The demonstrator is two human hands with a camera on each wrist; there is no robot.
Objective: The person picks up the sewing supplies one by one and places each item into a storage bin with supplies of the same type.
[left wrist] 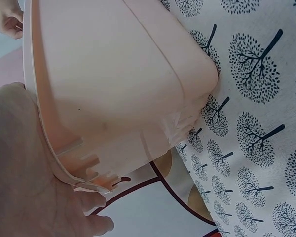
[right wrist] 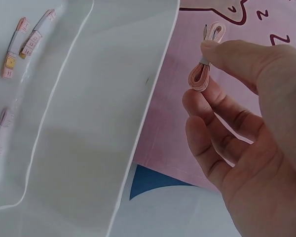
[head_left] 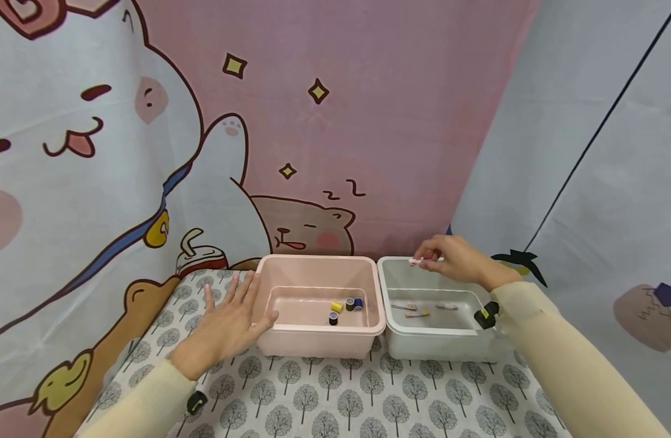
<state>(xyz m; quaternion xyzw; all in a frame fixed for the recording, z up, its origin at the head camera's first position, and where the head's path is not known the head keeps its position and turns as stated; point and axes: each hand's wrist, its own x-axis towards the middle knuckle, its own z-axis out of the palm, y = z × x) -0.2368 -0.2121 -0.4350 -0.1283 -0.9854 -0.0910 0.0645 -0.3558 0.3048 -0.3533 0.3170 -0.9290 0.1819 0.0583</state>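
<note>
My right hand (head_left: 460, 261) pinches a folded pink tape measure (right wrist: 199, 78) between thumb and fingertips, above the back rim of the pale grey bin (head_left: 450, 345). Three more folded tape measures lie on that bin's floor; one has a yellow end (right wrist: 10, 62). With fingers spread straight, my left hand (head_left: 225, 322) lies at the left rim of the pink bin (head_left: 321, 344). In the left wrist view the palm sits against this rim. Several small thread spools rest inside the pink bin, among them a yellow spool (head_left: 337, 307) and a blue spool (head_left: 358, 303).
Both bins stand side by side on a cloth printed with trees (head_left: 308, 398). Right behind them hangs a cartoon-printed curtain (head_left: 401, 121). A dark wrist strap piece (head_left: 486, 315) shows at the right sleeve, over the grey bin's right end.
</note>
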